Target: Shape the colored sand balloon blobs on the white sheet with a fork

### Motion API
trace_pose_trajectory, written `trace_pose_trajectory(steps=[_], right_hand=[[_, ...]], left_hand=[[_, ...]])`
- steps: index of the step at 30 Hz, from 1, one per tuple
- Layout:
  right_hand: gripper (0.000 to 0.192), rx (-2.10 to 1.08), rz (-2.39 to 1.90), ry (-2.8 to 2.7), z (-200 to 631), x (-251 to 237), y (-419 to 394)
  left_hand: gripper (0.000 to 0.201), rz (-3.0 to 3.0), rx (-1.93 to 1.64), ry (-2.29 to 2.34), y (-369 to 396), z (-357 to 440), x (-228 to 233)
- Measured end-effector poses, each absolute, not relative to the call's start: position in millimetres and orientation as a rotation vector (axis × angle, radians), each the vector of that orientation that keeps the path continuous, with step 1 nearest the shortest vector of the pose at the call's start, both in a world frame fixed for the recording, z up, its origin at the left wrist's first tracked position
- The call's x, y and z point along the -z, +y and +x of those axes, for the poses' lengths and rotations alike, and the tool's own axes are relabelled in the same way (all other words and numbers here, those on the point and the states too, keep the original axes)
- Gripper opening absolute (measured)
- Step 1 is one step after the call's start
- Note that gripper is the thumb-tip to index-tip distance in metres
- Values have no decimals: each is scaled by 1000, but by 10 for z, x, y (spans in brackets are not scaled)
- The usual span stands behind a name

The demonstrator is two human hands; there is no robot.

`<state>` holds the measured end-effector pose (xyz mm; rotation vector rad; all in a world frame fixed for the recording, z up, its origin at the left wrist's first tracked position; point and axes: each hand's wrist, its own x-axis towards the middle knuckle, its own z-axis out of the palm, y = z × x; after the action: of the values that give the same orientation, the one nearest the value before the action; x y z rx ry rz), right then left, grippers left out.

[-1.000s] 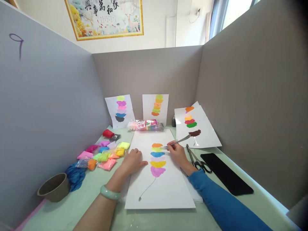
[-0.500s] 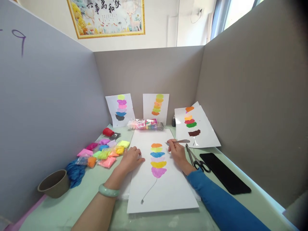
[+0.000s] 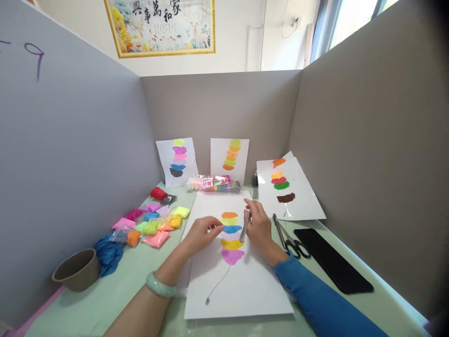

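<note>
My right hand (image 3: 258, 225) grips a metal fork (image 3: 245, 228). The fork's tines point up and away, and its handle end slants down over the yellow patch on the white sheet (image 3: 206, 285). My left hand (image 3: 204, 235) is over the sheet's left side, fingers bent forward with a small gap inside the thumb, fingertips beside the blue patch (image 3: 232, 229); I see nothing in it. Down the sheet runs a column of coloured patches, orange at the top and a purple patch (image 3: 233, 256) at the bottom, with a thin curved line drawn below.
Bags of coloured clay (image 3: 152, 226), a blue cloth (image 3: 108, 255) and a brown bowl (image 3: 77, 270) are at left. Scissors (image 3: 291, 239) and a black phone-like slab (image 3: 333, 260) lie at right. Painted sheets (image 3: 293, 187) and a plastic-wrapped pack (image 3: 213, 184) stand behind; grey partitions (image 3: 220, 105) surround the table.
My left hand has moved right across the sheet, towards the blue patch. In my right hand the fork has turned from pointing sideways to tines up, handle down.
</note>
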<state>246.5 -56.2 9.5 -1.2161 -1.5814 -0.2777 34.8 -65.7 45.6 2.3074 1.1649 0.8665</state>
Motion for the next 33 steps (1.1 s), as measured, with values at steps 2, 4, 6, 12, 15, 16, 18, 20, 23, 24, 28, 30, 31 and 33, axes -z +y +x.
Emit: trace_pose_trajectory(steps=[2,4,6,12,15,16,18,20,23,24,28,30,31,33], right_hand=[[39,350,-1242,-1583,2366,-170,-615],[42,409,-1267,-1580,2270,-217,-660],[45,444,-1283,-1574,2200,-239,-697],[48,221,-849,-1737,2213,-328,-796],[32,-48,-797,-1664,2234,-409,-850],[30,-186,-830,-1647,2225,-431,-869],[30,-509,-885,-1679,2187,-461,-905],[32,-780,-908,-1706,2146,-482,-928],[38,-902,-954,-1616,2150,-548,-874],[39,-886,-979,-1564,2179,-585,-819],[42,-739,-1158,-1417,2368,-707,-457],[37,-684,-1236,-1463,2434,-668,-281],[33,-680,-1272,-1491,2448,-612,-216],[22,-697,-1311,-1493,2446,-449,-142]], left_hand=[[29,2158,-750,1036,-758,475,-496],[32,2005,-641,933,-835,573,-506],[33,1857,-557,840,-869,622,-492],[37,1612,-732,798,-781,512,-489],[38,1539,-843,757,-767,432,-545],[38,1545,-826,739,-776,420,-558],[36,1611,-720,720,-801,421,-563],[35,1687,-607,721,-810,440,-543],[33,1801,-597,825,-751,442,-483],[33,1871,-634,915,-711,425,-457],[34,2312,-685,1414,-542,295,-312],[43,2458,-483,1562,-501,232,-239],[47,2490,-352,1592,-496,209,-215],[50,2512,-117,1599,-513,183,-208]])
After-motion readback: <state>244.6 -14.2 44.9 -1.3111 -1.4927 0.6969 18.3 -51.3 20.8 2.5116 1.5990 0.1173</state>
